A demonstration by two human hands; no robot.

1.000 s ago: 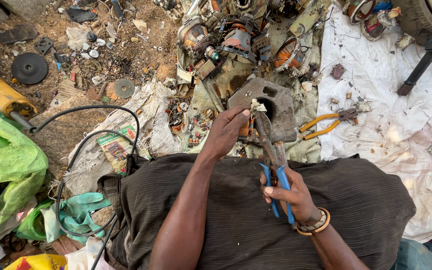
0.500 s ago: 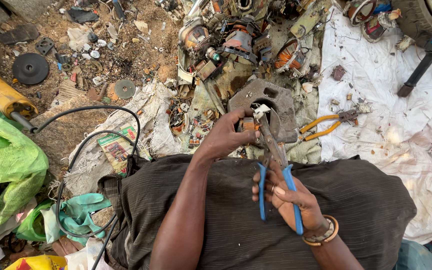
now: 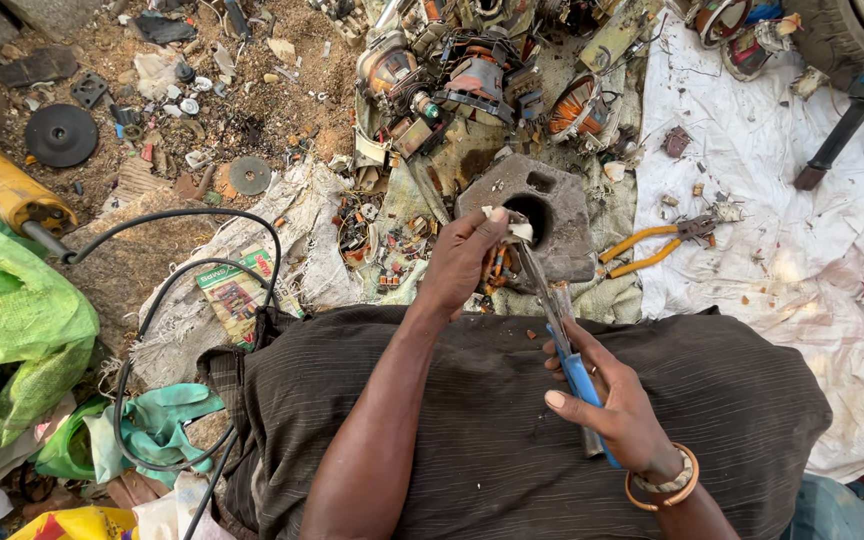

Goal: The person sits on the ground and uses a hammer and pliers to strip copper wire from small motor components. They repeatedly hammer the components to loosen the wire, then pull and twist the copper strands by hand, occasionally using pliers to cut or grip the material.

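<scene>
Handles of the blue-handled pliers (image 3: 564,340) are squeezed together now in the right hand (image 3: 614,412), fingers wrapped round them; half a second ago they stood spread apart. Pliers nose runs up to a small white piece with copper-coloured wire (image 3: 508,228) at the mouth of the hole in the grey metal block (image 3: 562,215). Whether the nose actually bites the piece: can't tell, too small and partly behind the fingers.

Left hand (image 3: 464,258) is pinched on that same white piece, fingertips at the hole's rim. It sits about where it was, wrist slightly further up the block. Block hasn't shifted.

Both forearms cross a dark striped cloth (image 3: 472,440) over the lap. Bangle on the right wrist is cut by the bottom edge.

Beside the block, to the right, yellow-handled pliers (image 3: 652,248) lie open on a white sheet (image 3: 782,200), same spot as before. To the left, a black cable (image 3: 192,270) loops over sacking; it leads up toward a yellow power tool (image 3: 2,190), partly covered by a green bag (image 3: 12,320).

Further up: heap of motor parts with copper windings (image 3: 482,75), individual pieces hard to separate. Black discs (image 3: 60,134) lie on the dirt upper left. Top right corner holds a dark handle and a larger housing, cut off.
</scene>
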